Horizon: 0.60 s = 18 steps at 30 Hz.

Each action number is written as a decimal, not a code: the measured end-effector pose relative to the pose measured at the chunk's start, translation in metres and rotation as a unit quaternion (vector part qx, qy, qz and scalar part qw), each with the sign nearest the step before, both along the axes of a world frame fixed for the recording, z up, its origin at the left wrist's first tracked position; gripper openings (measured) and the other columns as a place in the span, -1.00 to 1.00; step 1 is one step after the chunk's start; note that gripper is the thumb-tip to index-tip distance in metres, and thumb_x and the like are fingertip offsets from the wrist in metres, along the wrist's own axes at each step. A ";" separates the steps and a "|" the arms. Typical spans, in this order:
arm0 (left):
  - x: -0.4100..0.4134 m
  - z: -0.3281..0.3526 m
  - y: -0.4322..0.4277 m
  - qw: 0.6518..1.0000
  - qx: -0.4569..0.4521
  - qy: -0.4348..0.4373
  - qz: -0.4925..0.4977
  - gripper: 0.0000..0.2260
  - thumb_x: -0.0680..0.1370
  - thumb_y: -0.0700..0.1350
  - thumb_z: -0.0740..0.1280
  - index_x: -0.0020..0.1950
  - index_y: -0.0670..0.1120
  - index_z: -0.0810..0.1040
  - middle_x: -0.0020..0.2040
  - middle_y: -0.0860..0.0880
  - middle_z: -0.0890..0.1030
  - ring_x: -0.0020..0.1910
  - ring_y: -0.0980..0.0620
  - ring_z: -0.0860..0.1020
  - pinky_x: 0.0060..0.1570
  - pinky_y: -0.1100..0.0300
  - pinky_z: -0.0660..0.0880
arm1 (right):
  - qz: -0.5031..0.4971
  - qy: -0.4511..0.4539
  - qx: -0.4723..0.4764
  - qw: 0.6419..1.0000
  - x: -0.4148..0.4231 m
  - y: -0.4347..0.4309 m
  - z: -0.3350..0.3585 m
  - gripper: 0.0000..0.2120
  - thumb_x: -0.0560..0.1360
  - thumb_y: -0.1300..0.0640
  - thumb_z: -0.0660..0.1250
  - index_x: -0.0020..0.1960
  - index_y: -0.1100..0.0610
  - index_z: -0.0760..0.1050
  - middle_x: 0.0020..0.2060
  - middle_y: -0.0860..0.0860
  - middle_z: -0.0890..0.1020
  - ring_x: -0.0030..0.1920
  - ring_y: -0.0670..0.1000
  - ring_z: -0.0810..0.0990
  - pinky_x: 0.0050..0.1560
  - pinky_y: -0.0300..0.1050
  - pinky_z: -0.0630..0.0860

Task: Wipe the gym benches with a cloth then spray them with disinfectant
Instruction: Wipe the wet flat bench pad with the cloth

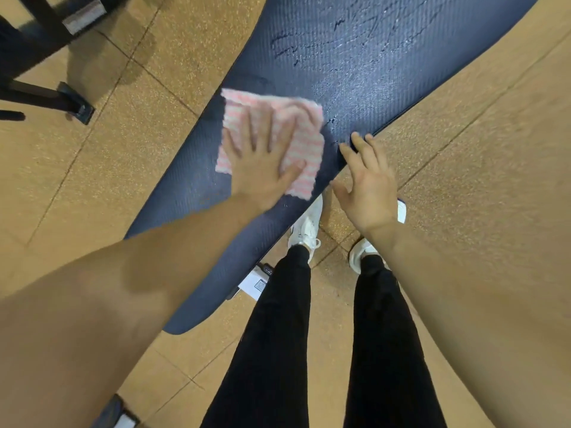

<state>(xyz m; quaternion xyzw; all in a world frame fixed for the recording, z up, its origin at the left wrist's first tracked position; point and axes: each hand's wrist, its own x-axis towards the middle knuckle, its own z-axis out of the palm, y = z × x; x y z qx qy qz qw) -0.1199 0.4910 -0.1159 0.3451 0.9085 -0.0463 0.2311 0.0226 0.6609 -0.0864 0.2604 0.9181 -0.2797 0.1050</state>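
While flat on cloth (306, 140), left hand (262, 171) outspread.

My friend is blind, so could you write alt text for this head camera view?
A person's left hand presses a pink striped cloth flat on a dark blue bench, while the right hand touches the bench's edge. Black trousers and white shoes stand on a tan floor.

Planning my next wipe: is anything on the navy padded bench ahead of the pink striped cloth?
Nothing visible. Beyond the pink-and-white striped cloth under the left hand, the navy padded bench shows only streaks. The right hand touches the bench's edge, off the path.
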 end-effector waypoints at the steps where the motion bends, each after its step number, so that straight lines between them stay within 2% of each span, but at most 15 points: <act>1: 0.016 -0.001 0.000 1.000 0.004 -0.003 -0.031 -0.30 0.63 0.41 -0.06 0.71 0.15 -0.08 0.72 -0.15 -0.04 0.66 -0.41 -0.08 0.48 -0.55 -0.13 | -0.002 0.019 -0.015 1.000 0.002 0.003 -0.002 -0.42 0.52 0.08 0.45 0.49 0.16 0.40 0.55 0.09 0.34 0.58 0.15 0.20 0.48 0.18 0.29; 5: 0.067 -0.001 0.004 0.995 0.026 -0.023 -0.090 -0.32 0.65 0.38 0.00 0.69 0.20 -0.15 0.73 -0.10 -0.08 0.67 -0.36 -0.12 0.52 -0.51 -0.10 | -0.009 0.072 -0.072 0.995 0.007 0.022 -0.005 -0.51 0.59 0.15 0.35 0.50 0.18 0.39 0.50 0.10 0.42 0.52 0.13 0.34 0.51 0.15 0.29; 8: 0.070 -0.003 0.004 0.993 0.038 -0.017 -0.108 -0.35 0.68 0.35 0.00 0.67 0.22 -0.21 0.72 -0.05 -0.15 0.68 -0.31 -0.15 0.53 -0.47 -0.13 | -0.008 0.089 -0.059 0.994 0.007 0.043 -0.002 -0.49 0.58 0.16 0.35 0.51 0.18 0.37 0.48 0.12 0.44 0.46 0.15 0.41 0.47 0.16 0.35; 11: 0.046 -0.005 0.010 0.991 0.042 -0.008 -0.127 -0.37 0.66 0.39 -0.03 0.68 0.26 -0.14 0.71 -0.02 -0.18 0.68 -0.29 -0.15 0.52 -0.49 -0.12 | -0.021 0.069 -0.018 0.997 0.000 0.064 -0.004 -0.44 0.55 0.12 0.40 0.51 0.17 0.36 0.52 0.13 0.36 0.51 0.19 0.33 0.50 0.22 0.28; 13: 0.020 -0.005 0.020 0.992 0.040 -0.016 -0.121 -0.35 0.63 0.43 -0.04 0.67 0.30 -0.17 0.71 0.01 -0.21 0.68 -0.26 -0.19 0.53 -0.49 -0.15 | -0.040 0.041 0.011 0.998 -0.010 0.078 -0.006 -0.40 0.53 0.05 0.42 0.51 0.15 0.35 0.55 0.14 0.31 0.55 0.21 0.24 0.53 0.21 0.22; 15: -0.011 -0.005 0.033 0.995 0.033 -0.019 -0.095 -0.34 0.62 0.45 -0.06 0.65 0.32 -0.20 0.72 0.01 -0.19 0.68 -0.24 -0.22 0.53 -0.48 -0.18 | -0.052 0.026 0.033 0.998 -0.019 0.089 -0.007 -0.38 0.53 -0.02 0.42 0.51 0.15 0.34 0.57 0.15 0.26 0.58 0.22 0.16 0.55 0.21 0.17; 18: -0.061 -0.005 0.054 0.999 0.033 0.004 -0.023 -0.32 0.59 0.48 -0.05 0.67 0.31 -0.11 0.73 -0.02 -0.15 0.68 -0.28 -0.18 0.51 -0.49 -0.18 | -0.058 0.015 0.056 0.997 -0.025 0.100 -0.009 -0.35 0.52 -0.07 0.43 0.51 0.14 0.34 0.58 0.14 0.24 0.60 0.20 0.12 0.53 0.24 0.16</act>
